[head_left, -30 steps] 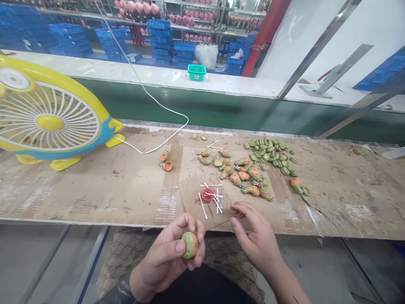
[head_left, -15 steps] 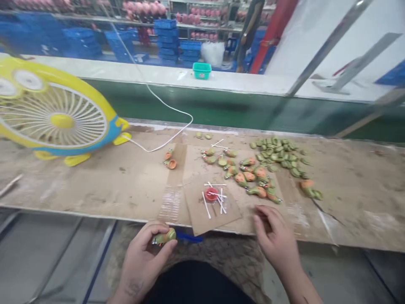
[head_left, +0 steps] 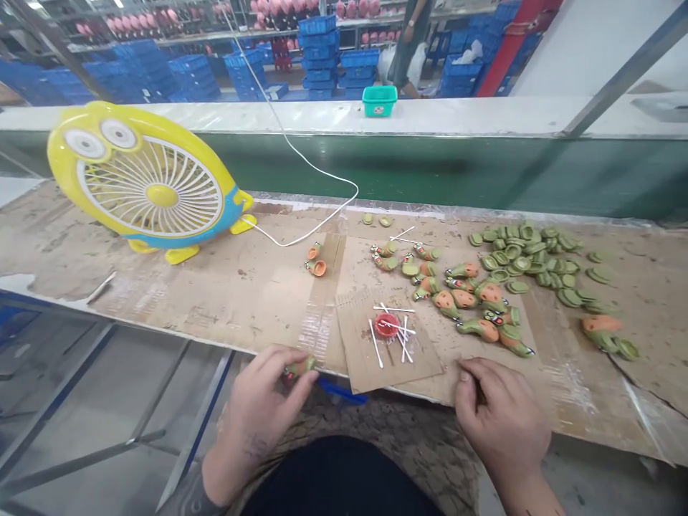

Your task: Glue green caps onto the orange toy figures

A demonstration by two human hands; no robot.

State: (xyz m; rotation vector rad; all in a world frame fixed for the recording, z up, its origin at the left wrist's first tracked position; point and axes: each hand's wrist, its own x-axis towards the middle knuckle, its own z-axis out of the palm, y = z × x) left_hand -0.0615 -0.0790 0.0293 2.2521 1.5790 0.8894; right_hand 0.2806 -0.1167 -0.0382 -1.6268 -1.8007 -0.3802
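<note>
Watching through the head camera, I see the left hand (head_left: 263, 403) pinching one small green-and-orange figurine (head_left: 305, 366) between thumb and fingers, at the front edge of the worktop (head_left: 258, 301). The right hand (head_left: 505, 407) has its fingers curled in narrow near that same edge; I can't tell whether anything is tucked inside. Behind and right of the cardboard square (head_left: 361, 374) lies a cluster of similar figurines (head_left: 463, 298); some show green ends, so I judge at least those are closed up. Two hollow orange cups (head_left: 319, 269) lie open to the left, so I count them as not yet done. A large heap of green discs (head_left: 520, 264) sits loose at the back right, which suggests plenty is left. The red pot (head_left: 385, 327) on the cardboard has cotton swabs (head_left: 376, 344) around and across it.
</note>
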